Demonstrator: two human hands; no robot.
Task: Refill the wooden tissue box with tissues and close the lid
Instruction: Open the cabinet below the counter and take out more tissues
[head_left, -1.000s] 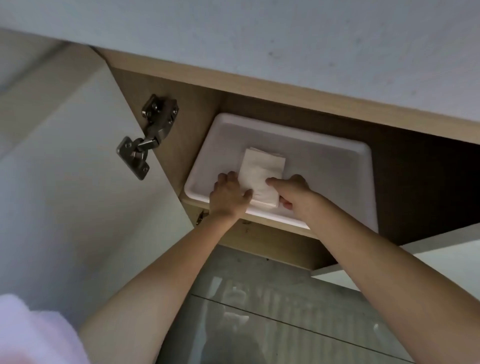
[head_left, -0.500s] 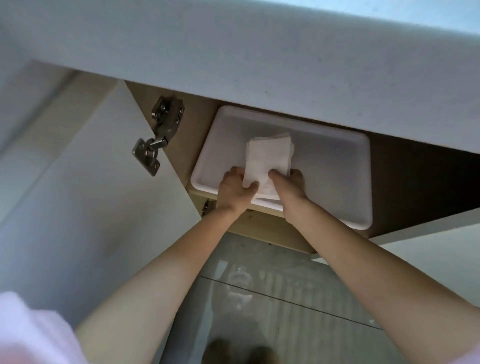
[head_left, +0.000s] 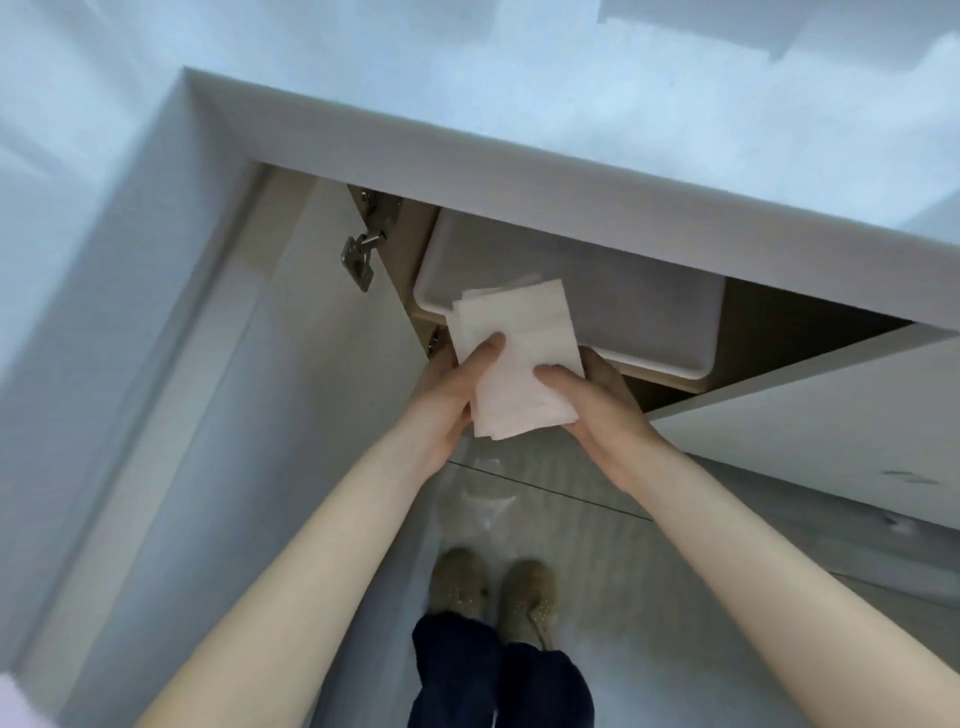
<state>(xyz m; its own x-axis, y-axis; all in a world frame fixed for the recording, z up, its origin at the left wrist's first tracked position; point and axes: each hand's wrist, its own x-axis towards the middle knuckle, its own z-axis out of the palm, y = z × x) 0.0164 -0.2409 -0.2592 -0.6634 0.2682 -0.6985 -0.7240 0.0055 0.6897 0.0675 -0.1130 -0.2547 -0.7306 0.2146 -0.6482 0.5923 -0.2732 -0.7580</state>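
Note:
A white stack of folded tissues (head_left: 514, 358) is held in front of the open cabinet, clear of the white tray (head_left: 649, 312) on the cabinet shelf. My left hand (head_left: 457, 384) grips the stack's left side with the thumb on top. My right hand (head_left: 587, 395) grips its right side, thumb on top as well. The wooden tissue box is not in view.
The cabinet door (head_left: 291, 415) stands open at the left with a metal hinge (head_left: 363, 249). A white counter (head_left: 519, 130) overhangs the cabinet. A second door (head_left: 810, 415) is at the right. My feet (head_left: 493, 592) stand on the glossy floor below.
Both hands lifted the tissue stack out of the tray and pulled it back toward me, out of the cabinet. The view tilted down, showing counter top and feet.

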